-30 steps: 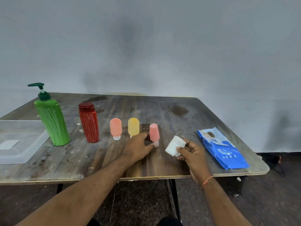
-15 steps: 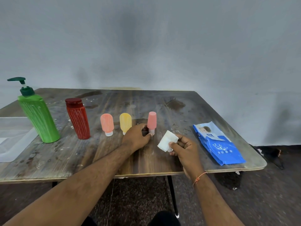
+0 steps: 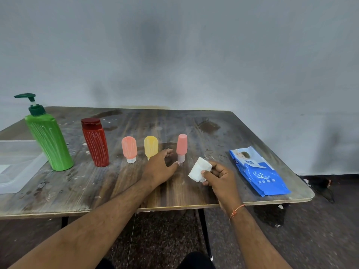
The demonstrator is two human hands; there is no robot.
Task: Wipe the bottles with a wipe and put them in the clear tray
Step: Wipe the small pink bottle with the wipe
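Observation:
Five bottles stand in a row on the wooden table [image 3: 97, 187]: a green pump bottle [image 3: 49, 141], a red bottle [image 3: 95, 142], a coral tube [image 3: 129, 148], a yellow tube [image 3: 151, 146] and a pink tube [image 3: 181, 145] standing on its clear cap. My left hand [image 3: 158, 168] lies beside the pink tube; its thumb tip touches the cap while the loosely curled fingers stay apart from it. My right hand [image 3: 219, 176] pinches a folded white wipe [image 3: 200, 169] just right of the pink tube. The clear tray [image 3: 17, 177] sits at the left edge, partly cut off.
A blue wipes packet [image 3: 258, 171] lies flat near the table's right edge. The table's front edge runs just below my wrists. A grey wall stands behind, and dark floor shows beneath and to the right.
The view shifted right and up, then partly back. My left hand stays at the pink tube's base with its fingers a little looser. My right hand still holds the wipe.

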